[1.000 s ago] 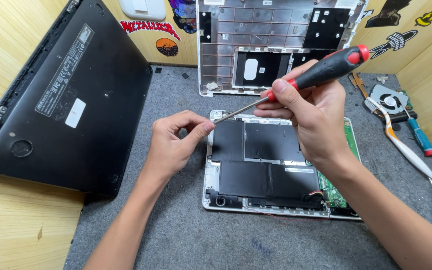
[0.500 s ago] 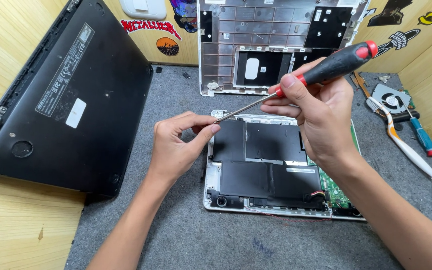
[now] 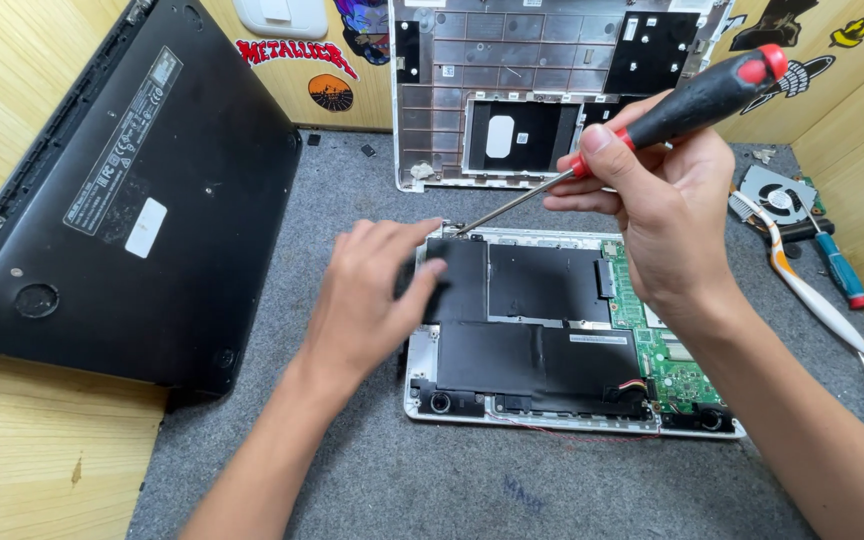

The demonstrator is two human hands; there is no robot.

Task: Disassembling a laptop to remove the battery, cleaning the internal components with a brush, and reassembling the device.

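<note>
Screwdriver: the screwdriver [image 3: 652,118] had a black and red handle and a thin metal shaft; its tip sat at the top left corner of the open laptop base [image 3: 552,330].
Right hand: the right hand [image 3: 667,215] had its grip closed tight around the screwdriver handle, with the thumb on the red collar.
Left hand: the left hand [image 3: 367,295] lay on the left edge of the open laptop base, fingers bent and touching the black battery [image 3: 537,355]; its grip was loose and held nothing that I could see.
Open laptop base: it lay flat on the grey mat [image 3: 352,470], with a green circuit board [image 3: 667,350] on its right side.
Behind the base: a silver keyboard frame [image 3: 552,80] leaned against the wooden wall.
Left of the base: a black laptop cover [image 3: 122,200] lay tilted, well apart.
Right of the base: a small fan [image 3: 777,200], a blue and red screwdriver [image 3: 842,270] and a white and orange tool [image 3: 812,295] lay near each other.
</note>
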